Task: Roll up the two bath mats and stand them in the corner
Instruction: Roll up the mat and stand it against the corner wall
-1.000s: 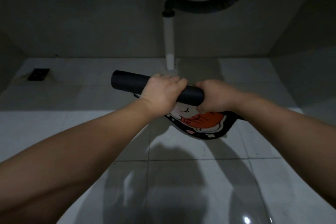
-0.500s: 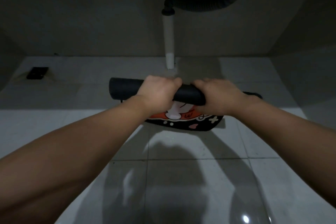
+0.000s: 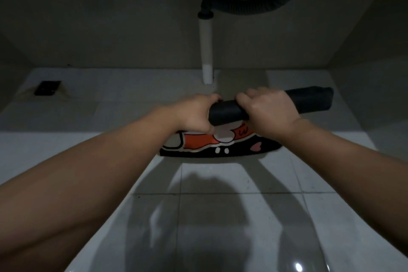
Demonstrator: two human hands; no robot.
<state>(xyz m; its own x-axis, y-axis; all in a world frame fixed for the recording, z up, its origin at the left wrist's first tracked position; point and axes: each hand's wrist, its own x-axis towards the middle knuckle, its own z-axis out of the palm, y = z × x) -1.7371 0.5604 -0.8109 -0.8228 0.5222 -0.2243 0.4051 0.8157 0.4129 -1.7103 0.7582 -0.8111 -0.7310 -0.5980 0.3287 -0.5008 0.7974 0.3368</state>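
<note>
A bath mat with a black back is partly rolled into a dark tube [image 3: 309,100] lying across the tiled floor. Its unrolled end [image 3: 212,146] shows a cartoon print in orange, white and black, with a pink heart, and lies flat toward me. My left hand [image 3: 194,115] grips the left end of the roll. My right hand [image 3: 268,108] is closed over the roll's middle; the roll's right end sticks out beyond it. Only this one mat is in view.
A white drain pipe [image 3: 206,51] rises from the floor just behind the roll and joins a black corrugated hose [image 3: 254,6]. A dark floor drain [image 3: 47,88] sits at the back left. Walls close in behind and on both sides; glossy white tiles [image 3: 220,216] lie near me.
The roll has shifted to the right; its free end now juts out past my right hand instead of my left. The printed flap has dropped flat on the floor and less of it remains unrolled.
</note>
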